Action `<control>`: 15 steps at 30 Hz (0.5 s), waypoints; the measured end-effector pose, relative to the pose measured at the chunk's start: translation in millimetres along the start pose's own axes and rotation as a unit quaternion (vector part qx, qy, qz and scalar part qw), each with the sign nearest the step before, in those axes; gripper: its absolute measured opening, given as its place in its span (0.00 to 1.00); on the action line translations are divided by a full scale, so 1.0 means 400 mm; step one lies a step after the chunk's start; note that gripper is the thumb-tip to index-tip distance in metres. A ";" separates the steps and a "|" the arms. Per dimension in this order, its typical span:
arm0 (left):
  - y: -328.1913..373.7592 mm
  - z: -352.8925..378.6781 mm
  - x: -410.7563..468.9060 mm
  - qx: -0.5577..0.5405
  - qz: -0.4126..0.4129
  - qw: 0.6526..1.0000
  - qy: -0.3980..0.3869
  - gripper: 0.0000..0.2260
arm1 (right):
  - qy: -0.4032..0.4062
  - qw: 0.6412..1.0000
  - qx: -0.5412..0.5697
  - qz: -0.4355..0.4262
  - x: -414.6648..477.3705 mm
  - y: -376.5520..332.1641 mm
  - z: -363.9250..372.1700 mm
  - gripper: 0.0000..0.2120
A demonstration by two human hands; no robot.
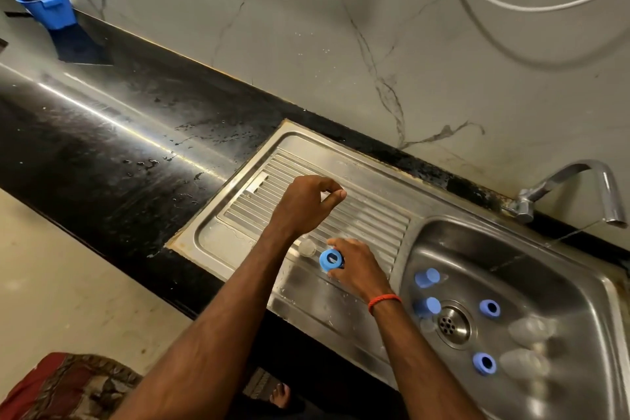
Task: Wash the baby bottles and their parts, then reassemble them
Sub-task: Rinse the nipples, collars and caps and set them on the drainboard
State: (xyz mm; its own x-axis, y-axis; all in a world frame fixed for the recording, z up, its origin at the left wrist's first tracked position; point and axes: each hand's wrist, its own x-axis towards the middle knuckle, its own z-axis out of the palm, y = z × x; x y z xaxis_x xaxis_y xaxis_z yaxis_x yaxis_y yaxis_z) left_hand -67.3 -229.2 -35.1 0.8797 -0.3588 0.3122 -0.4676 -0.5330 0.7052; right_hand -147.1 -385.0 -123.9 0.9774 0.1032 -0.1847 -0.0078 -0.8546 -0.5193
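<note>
Left hand [306,206]: raised over the drainboard [371,211], fingers curled, thumb near forefinger; we cannot tell whether it pinches anything.
Right hand [358,269]: grips a blue ring [329,260], just below the left wrist.
Other parts: a clear teat [306,246] lies between our hands; blue caps [427,278], two more rings [490,308] and clear bottles [528,330] sit in the basin [453,245], right of the right wrist.
Slip risk: the steel looks wet, so we judge the ring could squirt from our grip.
Roll risk: the teat, if our left forearm nudges it, could roll off the front lip.
Edges: the front lip runs under our forearms; the basin rim is beside the right hand.
Open room: ribbed steel beyond the left hand, black counter [119,147] further left.
</note>
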 end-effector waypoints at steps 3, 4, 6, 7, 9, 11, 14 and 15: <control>0.001 0.004 -0.002 0.001 -0.001 1.000 -0.002 0.12 | -0.002 1.000 -0.016 -0.008 0.003 0.007 0.007 0.32; 0.003 0.005 -0.004 0.003 0.000 1.000 -0.004 0.12 | -0.003 1.000 -0.021 -0.010 0.001 0.008 0.009 0.33; 0.006 0.007 -0.005 0.005 0.000 1.000 -0.009 0.12 | -0.003 1.000 -0.024 -0.014 0.001 0.012 0.010 0.34; 0.012 0.008 -0.008 0.008 0.003 1.000 -0.011 0.12 | -0.002 1.000 -0.024 -0.016 -0.004 0.013 0.005 0.35; 0.016 0.009 -0.009 0.014 0.006 1.000 -0.013 0.12 | -0.003 1.000 -0.024 -0.015 -0.011 0.017 -0.009 0.37; 0.023 0.012 -0.005 0.020 0.010 1.000 -0.011 0.12 | 0.004 1.000 -0.014 -0.001 -0.020 0.026 -0.033 0.37; 0.046 0.027 0.005 0.021 0.018 0.999 -0.017 0.11 | 0.021 0.999 0.014 0.031 -0.044 0.050 -0.090 0.36; 0.056 0.039 0.010 0.020 0.022 0.999 -0.021 0.11 | 0.028 0.998 0.028 0.047 -0.054 0.062 -0.114 0.35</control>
State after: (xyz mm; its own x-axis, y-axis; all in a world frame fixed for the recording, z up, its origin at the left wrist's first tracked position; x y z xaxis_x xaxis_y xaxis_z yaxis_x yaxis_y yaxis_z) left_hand -75.6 -254.4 -27.8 0.8546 -0.4133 0.3143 -0.5088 -0.5459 0.6656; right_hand -158.8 -431.7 -94.8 0.9819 -0.0067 -0.1893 -0.1112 -0.8294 -0.5474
